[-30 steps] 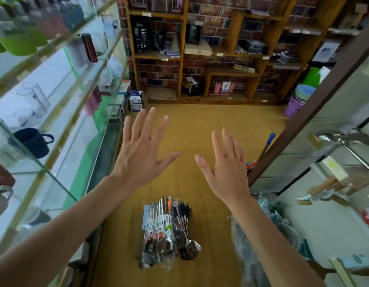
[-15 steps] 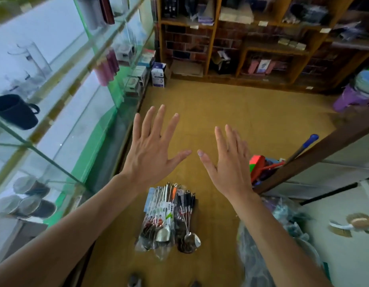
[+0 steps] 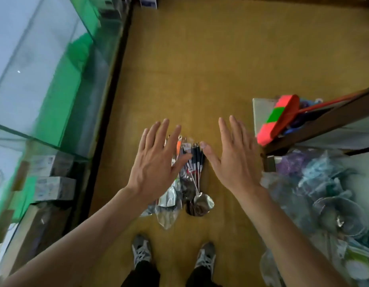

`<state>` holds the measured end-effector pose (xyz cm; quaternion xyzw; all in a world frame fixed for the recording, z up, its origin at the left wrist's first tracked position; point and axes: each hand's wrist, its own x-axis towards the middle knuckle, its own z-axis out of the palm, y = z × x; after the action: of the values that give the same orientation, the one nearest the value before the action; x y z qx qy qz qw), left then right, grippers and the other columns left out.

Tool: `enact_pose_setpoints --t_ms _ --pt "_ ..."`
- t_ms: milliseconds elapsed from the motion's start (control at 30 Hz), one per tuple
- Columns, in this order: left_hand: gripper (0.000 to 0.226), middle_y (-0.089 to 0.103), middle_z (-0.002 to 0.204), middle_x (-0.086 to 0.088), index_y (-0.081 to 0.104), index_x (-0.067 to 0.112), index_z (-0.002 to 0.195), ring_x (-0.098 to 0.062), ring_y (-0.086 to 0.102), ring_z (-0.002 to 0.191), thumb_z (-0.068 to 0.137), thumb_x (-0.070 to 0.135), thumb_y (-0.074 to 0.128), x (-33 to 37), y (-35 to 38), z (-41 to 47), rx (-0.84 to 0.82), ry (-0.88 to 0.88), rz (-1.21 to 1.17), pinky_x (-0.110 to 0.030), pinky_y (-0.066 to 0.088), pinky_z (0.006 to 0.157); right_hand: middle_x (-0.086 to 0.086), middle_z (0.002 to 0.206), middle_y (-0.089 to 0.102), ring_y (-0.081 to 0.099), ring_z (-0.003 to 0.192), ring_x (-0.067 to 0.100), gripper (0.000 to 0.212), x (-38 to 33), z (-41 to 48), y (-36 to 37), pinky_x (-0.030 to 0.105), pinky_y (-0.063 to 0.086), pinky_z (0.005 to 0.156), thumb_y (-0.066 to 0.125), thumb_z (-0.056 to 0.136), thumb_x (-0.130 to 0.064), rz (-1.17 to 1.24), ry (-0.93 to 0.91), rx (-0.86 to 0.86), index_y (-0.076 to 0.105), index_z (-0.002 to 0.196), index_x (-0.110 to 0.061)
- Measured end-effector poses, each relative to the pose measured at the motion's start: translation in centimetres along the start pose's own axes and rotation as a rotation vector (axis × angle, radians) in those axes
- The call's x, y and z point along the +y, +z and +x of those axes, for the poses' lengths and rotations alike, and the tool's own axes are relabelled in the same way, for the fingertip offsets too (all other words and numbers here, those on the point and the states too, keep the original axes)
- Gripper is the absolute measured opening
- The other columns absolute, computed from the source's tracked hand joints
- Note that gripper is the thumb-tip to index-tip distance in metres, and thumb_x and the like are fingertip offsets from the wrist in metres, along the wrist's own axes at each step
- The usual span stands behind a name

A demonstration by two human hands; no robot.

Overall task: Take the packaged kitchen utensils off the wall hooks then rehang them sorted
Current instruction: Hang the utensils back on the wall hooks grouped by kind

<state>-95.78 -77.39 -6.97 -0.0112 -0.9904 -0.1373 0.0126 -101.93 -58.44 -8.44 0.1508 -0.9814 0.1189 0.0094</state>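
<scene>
Yellow-brown shop floor [image 3: 200,69]; both hands held out, holding nothing.
Left hand [image 3: 156,162] and right hand [image 3: 235,160] flat, fingers spread; packaged utensils [image 3: 200,201] lie on floor below and between them, partly hidden behind left hand.

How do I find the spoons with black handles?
Look at the yellow-brown floor, just ahead of the person's grey shoes, where a pile of packaged utensils lies. The black-handled ladles are the right-hand bunch of that pile. Only they have dark handles on thin wire stems with round shiny bowls; the packs beside them are silvery, one with an orange handle.
</scene>
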Motion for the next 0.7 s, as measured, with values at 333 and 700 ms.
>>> enact_pose_setpoints --t_ms 333,700 --pt "0.045 0.055 0.14 0.0 0.046 0.019 0.144 -0.021 0.053 0.125 0.103 0.036 0.043 -2.2 23.4 -3.3 -0.313 -0.276 -0.266 -0.039 0.05 0.095 0.017 0.162 0.024 0.022 0.15 0.033 0.079 5.3 -1.3 20.5 0.053 0.023 0.12 0.022 0.099 -0.068 0.024 0.004 -0.138 0.022 0.157 -0.015" --pt "0.019 0.074 0.079 -0.001 0.074 0.011 0.095 -0.015 0.069 0.073 0.095 0.017 0.056 -3.3 41.9 -1.0 -0.327 -0.7 -0.816 -0.031 0.055 0.066 0.014 0.154 0.04 0.036 0.142 0.03 0.075 7.7 0.9 36.4 0.044 0.034 0.115 0.037 0.099 -0.059 0.129 -0.011 -0.214 0.028 0.155 -0.01"
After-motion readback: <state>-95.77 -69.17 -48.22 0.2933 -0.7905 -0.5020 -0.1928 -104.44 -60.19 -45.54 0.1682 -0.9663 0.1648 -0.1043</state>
